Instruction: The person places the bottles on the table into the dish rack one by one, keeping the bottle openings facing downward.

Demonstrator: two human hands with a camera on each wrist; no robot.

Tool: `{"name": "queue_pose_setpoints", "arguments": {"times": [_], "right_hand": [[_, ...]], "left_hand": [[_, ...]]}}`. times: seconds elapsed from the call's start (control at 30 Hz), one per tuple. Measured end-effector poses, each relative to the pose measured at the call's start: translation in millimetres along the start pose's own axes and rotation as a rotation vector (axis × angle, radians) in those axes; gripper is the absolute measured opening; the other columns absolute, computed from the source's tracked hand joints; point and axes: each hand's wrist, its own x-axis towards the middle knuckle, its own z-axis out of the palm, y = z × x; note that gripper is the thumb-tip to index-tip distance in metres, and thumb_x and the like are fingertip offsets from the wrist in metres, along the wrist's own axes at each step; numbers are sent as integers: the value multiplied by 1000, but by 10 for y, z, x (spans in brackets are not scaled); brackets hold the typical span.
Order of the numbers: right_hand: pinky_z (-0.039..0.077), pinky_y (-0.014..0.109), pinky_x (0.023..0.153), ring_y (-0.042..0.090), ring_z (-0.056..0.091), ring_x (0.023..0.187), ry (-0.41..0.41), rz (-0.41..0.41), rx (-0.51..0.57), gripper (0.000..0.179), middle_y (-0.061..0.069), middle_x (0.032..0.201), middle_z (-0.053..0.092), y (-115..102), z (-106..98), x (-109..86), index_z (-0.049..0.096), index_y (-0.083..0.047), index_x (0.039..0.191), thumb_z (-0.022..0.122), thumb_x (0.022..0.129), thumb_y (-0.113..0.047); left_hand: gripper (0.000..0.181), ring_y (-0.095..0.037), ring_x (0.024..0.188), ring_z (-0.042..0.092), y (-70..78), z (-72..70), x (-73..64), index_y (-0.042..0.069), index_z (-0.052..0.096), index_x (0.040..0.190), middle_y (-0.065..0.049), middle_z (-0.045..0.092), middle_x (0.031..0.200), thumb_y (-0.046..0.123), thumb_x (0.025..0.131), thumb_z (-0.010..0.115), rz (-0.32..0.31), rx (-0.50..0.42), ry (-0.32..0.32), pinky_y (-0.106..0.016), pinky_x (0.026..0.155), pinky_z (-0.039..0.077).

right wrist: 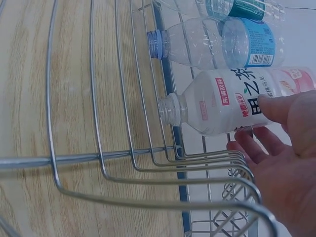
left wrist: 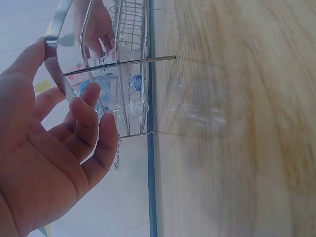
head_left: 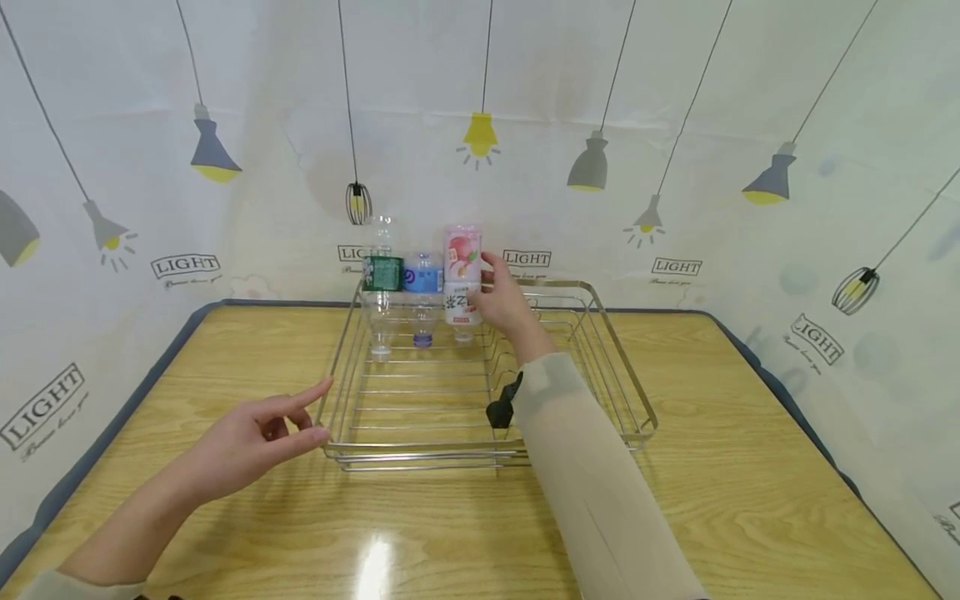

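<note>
My right hand (head_left: 506, 300) holds a clear bottle with a pink and white label (head_left: 462, 275), thumb on the label and fingers at its side. The bottle stands upside down, neck lowest, at the back of a wire dish rack (head_left: 420, 447). Beside it, also neck down, are a bottle with a blue label (right wrist: 259, 44) and a taller one with a green label (head_left: 383, 273). At the rack's front left corner, my left hand (head_left: 251, 442) touches the frame with extended index finger and thumb; its other fingers are bent.
Under the rack is a wood-grain table (head_left: 247, 533). A white curtain (head_left: 420, 75) printed with lamps hangs behind and at both sides. Wavy wire dividers (right wrist: 217, 173) run front to back in the rack, and a black object (head_left: 501, 408) shows by my right sleeve.
</note>
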Motion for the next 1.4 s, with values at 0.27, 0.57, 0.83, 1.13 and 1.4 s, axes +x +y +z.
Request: {"name": "queue_pose_setpoints", "arguments": {"times": [0.27,0.57,0.83,1.13,1.4], "right_hand": [[54,51,117,38,58,144,7,25,-28,79,20,162,51,-2,-4,9,26,-22,175,65,108,-4],[52,53,118,39,56,146,10,38,-2,80,20,165,49,11,-26,31,28,-21,174,67,106,-4],[51,52,119,35,53,150,79,26,56,83,17,167,46,-33,-45,31,31,-22,173,73,103,-9],[51,48,117,30,53,145,249,-109,223,75,16,162,50,-260,-118,-39,40,-17,168,76,101,-18],[52,43,117,24,58,139,253,-248,314,62,8,155,58,-643,-232,-271,48,-19,163,70,105,-23]], "left_hand": [[67,-13,69,50,-3,2,-17,24,49,167,-5,70,104,34,106,76,11,4,7,-31,59,45],[68,-13,70,50,4,3,-10,25,48,168,-5,69,105,36,106,75,2,12,7,-31,59,45],[68,-13,70,51,-13,-3,-5,26,48,167,-5,70,105,35,106,75,7,17,8,-30,59,45],[66,-13,70,51,0,-19,15,22,52,165,-4,70,104,33,105,78,45,34,18,-30,60,45],[65,-14,71,52,-29,-19,8,20,53,165,-5,70,105,30,105,77,58,14,14,-30,60,45]]}}
